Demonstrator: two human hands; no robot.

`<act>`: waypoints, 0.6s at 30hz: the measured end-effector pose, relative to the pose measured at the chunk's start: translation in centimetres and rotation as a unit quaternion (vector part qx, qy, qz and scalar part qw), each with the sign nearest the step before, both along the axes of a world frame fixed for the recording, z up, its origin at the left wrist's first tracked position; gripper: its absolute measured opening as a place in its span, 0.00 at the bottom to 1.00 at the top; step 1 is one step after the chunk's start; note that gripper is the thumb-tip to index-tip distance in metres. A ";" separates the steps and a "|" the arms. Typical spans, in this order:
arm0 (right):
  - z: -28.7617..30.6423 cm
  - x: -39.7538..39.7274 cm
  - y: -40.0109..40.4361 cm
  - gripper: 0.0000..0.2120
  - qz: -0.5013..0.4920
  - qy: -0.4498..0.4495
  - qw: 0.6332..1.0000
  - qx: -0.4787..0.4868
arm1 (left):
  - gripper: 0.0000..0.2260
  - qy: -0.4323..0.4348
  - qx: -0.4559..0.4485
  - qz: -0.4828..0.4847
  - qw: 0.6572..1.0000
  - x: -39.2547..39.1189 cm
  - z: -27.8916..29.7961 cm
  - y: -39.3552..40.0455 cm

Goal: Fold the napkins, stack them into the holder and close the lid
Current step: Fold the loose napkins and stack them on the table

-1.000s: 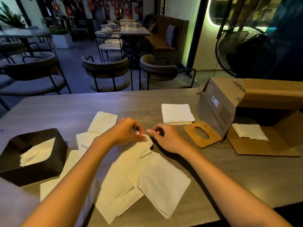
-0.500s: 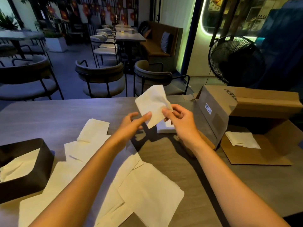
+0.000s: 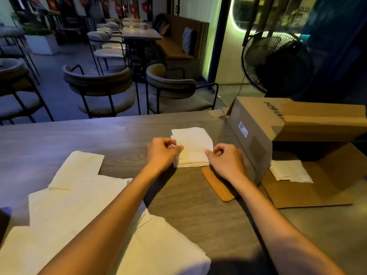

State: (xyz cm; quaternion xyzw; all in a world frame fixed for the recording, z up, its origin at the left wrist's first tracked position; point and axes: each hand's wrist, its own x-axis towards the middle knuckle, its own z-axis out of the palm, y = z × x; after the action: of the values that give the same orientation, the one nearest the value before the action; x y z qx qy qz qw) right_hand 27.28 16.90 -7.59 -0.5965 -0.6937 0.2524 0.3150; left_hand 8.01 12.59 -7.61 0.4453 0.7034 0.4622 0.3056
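Note:
A white folded napkin (image 3: 193, 142) lies on top of a small stack of folded napkins (image 3: 190, 163) in the middle of the table. My left hand (image 3: 161, 152) pinches its left edge and my right hand (image 3: 226, 158) pinches its right edge. Several unfolded napkins (image 3: 79, 199) are spread over the near left of the table. The wooden lid (image 3: 217, 184) with its oval slot lies flat under my right wrist, partly hidden. The black napkin holder shows only as a dark sliver at the left edge (image 3: 4, 219).
An open cardboard box (image 3: 256, 126) stands at the right, its flap (image 3: 317, 187) flat on the table with one napkin (image 3: 290, 171) on it. Chairs (image 3: 99, 90) line the table's far edge, and a floor fan (image 3: 276, 62) stands behind the box.
Both hands lifted a napkin from the loose pile, held it up in the air, then brought it down onto the stack of folded napkins. The view shifted right and the holder slid almost out of view.

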 end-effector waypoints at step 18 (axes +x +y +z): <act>2.4 -1.3 -4.1 0.15 0.011 -0.095 0.995 -0.016 | 0.13 0.105 0.004 -0.034 0.994 -1.3 1.3 -4.5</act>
State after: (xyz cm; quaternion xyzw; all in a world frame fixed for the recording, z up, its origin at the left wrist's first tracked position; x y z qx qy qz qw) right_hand 25.98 12.81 -5.23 -0.6150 -0.7232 0.2092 0.2347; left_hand 6.72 8.08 -6.36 0.5163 0.7143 0.4046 0.2441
